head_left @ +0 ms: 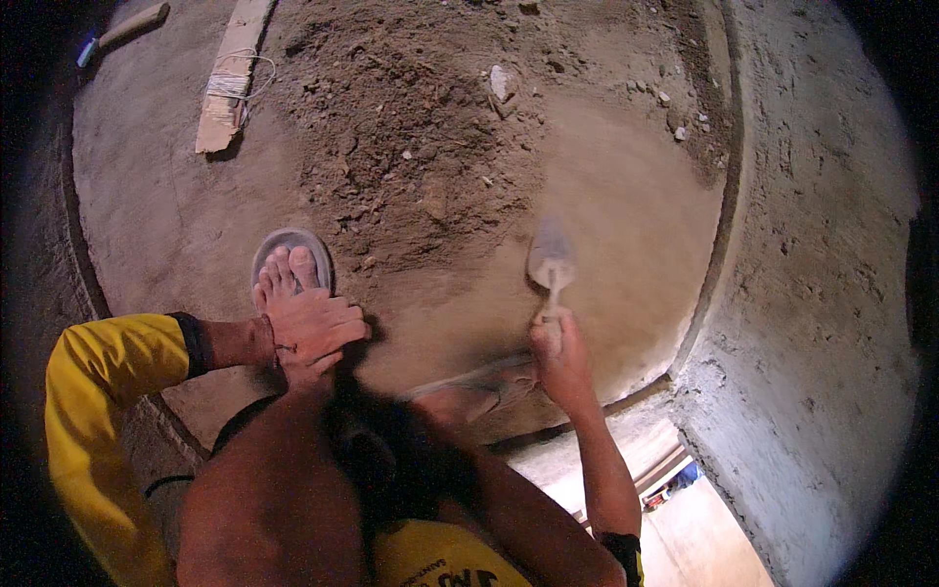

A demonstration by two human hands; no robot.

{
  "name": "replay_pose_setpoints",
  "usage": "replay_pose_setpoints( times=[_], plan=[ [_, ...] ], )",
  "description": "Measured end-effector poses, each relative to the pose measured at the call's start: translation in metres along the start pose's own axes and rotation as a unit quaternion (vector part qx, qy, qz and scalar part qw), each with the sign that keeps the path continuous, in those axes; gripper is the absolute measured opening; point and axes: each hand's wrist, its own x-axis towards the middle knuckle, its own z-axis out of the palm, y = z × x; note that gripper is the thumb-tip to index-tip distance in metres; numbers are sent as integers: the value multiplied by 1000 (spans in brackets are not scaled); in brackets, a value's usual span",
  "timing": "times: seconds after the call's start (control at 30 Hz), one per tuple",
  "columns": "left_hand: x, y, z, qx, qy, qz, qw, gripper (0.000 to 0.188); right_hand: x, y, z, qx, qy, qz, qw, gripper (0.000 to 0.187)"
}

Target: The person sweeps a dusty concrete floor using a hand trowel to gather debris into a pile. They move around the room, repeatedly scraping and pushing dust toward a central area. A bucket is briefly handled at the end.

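Observation:
My right hand [561,354] is closed around the handle of a pointed trowel [554,252]. The trowel's blade points away from me, low over smooth brown sand, and is slightly blurred. At the left, my left hand [315,328] rests across the lower part of my left leg, just behind my sandalled foot [288,269]. Its fingers are curled in and their tips are hidden, so I cannot see whether anything is in them. Beyond the trowel and to its left lies a rough heap of dark loose soil [411,157].
A wooden board [233,78] wound with pale string [227,86] lies at the far left. Near it is a wooden-handled tool [122,34]. Small stones [679,133] dot the soil at the far right. A rough grey wall [812,293] borders the right side.

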Motion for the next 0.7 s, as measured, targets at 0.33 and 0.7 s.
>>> replay_pose_setpoints(
  times=[0.33, 0.7],
  plan=[
    [-6, 15, 17, 138, 9, -132, 982, 23, -8, 31, 22, -129, -370, -116, 913, 39],
    [-9, -11, 18, 56, -120, 74, 988, 21, 116, -49, 43, -25, -466, -123, 876, 36]
  ],
)
